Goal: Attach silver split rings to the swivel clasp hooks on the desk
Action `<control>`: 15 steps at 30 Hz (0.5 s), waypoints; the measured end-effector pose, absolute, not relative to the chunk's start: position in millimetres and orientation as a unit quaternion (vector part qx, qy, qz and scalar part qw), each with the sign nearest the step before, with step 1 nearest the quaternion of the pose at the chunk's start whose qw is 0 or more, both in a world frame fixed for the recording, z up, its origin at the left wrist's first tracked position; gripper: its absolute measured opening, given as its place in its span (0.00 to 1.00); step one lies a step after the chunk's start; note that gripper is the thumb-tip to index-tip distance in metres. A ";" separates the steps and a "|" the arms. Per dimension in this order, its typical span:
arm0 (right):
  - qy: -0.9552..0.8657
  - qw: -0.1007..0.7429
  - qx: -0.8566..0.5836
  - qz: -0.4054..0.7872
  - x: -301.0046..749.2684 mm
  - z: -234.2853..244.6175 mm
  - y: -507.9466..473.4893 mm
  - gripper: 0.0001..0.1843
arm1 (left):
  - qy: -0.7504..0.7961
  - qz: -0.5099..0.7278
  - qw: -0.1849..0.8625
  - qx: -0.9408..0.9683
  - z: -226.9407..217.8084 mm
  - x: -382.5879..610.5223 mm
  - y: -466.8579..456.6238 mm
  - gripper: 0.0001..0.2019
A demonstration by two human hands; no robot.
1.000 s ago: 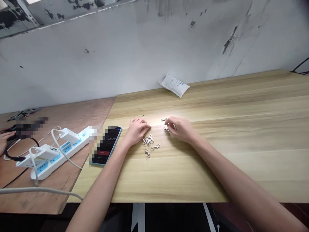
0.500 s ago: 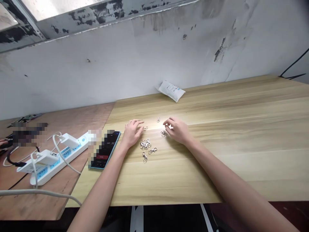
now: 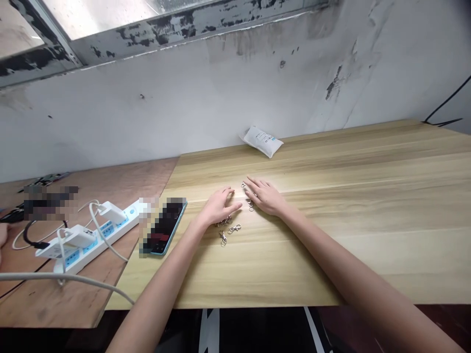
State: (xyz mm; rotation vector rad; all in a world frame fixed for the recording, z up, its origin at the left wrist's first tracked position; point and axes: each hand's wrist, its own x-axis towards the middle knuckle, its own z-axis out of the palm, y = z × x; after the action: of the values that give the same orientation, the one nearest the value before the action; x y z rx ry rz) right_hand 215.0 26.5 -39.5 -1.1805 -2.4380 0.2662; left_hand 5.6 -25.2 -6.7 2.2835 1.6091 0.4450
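Observation:
Several small silver clasps lie in a loose heap on the light wooden table. My left hand lies flat over the heap with its fingers stretched out, covering part of it. My right hand rests palm down just to the right, fingers spread, beside two more clasps. One clasp sits just beyond my right fingertips. Neither hand grips anything that I can see.
A phone with a blue case lies left of the heap. A white power strip with chargers and cables sits on the darker table at left. A white packet lies against the wall. Another person's hand shows at the far left edge.
Both hands have flattened out on the table. My left hand slid right over the heap of clasps, and my right hand uncurled from its pinch.

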 end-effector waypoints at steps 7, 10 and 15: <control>-0.915 0.168 -0.362 0.063 206.7 -36.9 36.4 0.28 | 0.594 0.160 0.109 0.781 -8.3 38.1 -33.6 0.26; -0.917 0.173 -0.356 0.057 208.3 -38.6 36.8 0.27 | 0.591 0.166 0.097 0.784 -11.1 35.2 -32.5 0.20; -0.912 0.185 -0.362 0.056 215.8 -42.6 36.1 0.25 | 0.609 0.181 0.089 0.767 -12.6 31.2 -32.3 0.20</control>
State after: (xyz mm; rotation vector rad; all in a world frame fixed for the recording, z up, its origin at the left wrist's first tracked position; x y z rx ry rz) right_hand 215.8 36.1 -42.6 -1.0196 -2.5698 0.1574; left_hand 31.2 -32.3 -12.6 2.2814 1.8127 0.5386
